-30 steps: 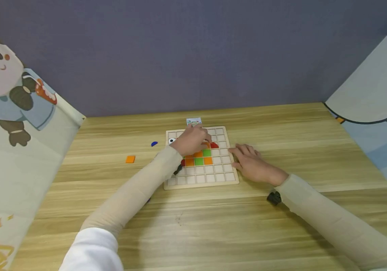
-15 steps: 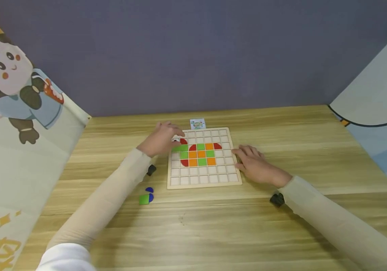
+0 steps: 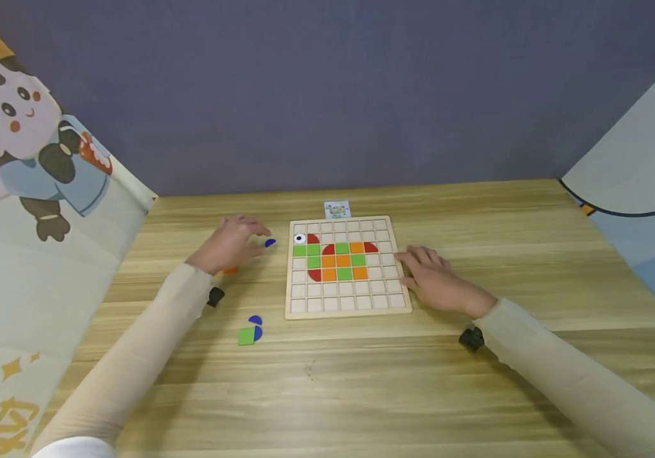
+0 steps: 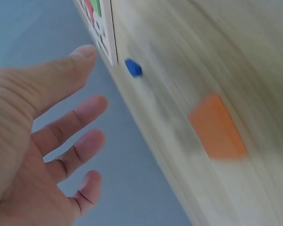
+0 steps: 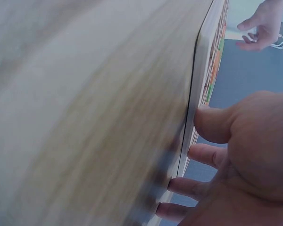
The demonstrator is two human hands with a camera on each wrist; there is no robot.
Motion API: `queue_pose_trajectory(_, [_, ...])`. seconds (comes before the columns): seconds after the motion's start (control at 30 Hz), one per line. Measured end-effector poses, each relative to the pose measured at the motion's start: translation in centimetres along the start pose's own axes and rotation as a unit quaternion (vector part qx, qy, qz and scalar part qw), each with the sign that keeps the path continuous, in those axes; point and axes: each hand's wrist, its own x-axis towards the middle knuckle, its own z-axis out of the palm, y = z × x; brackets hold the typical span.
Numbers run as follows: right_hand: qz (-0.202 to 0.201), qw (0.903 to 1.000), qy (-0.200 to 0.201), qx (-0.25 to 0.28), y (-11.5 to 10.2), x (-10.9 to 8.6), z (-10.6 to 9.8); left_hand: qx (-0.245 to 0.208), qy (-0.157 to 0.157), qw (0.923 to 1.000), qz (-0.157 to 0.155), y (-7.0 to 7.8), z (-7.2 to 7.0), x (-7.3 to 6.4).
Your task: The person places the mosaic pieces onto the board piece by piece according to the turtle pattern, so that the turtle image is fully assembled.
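My left hand (image 3: 230,245) hovers left of the board with nothing in it, fingers and thumb spread apart. By its fingertips lies a blue half-round tile (image 3: 270,243); the orange square tile (image 4: 218,128) is partly covered by the hand in the head view. My right hand (image 3: 438,280) rests at the right edge of the wooden grid board (image 3: 350,306), its thumb and fingertips touching the rim. Green, orange and red tiles fill several of the board's middle cells, and a white eye tile (image 3: 300,238) sits near its upper left corner.
Left of the board's near corner lie a green square tile (image 3: 246,336) and two blue half-round tiles (image 3: 255,320). A small picture card (image 3: 337,209) lies behind the board. A dark wall (image 3: 350,95) borders the table's far side.
My left hand has moved from over the board's middle, past its upper left corner, to the table on the left, uncovering the tiles. The right hand keeps its place at the rim.
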Motion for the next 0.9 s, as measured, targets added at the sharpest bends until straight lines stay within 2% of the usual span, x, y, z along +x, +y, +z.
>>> queue_pose_trajectory(0.27, [0.003,1.0000,0.000,0.000,0.0,0.0,0.0,-0.008,-0.005,0.9998,-0.016,-2.1,-0.7,-3.2])
queue_pose_trajectory(0.53, [0.002,1.0000,-0.001,0.001,0.1,0.0,0.1,0.002,0.002,0.9998,-0.021,-3.9,-0.2,-6.0])
queue_pose_trajectory(0.73, [0.003,1.0000,-0.002,0.005,0.1,0.0,0.1,0.019,-0.006,0.9998,0.003,-4.6,0.2,-6.9])
queue_pose_trajectory(0.9, [0.005,1.0000,-0.003,0.007,0.1,0.0,0.1,0.010,-0.005,0.9998,0.015,-5.1,0.6,-7.2])
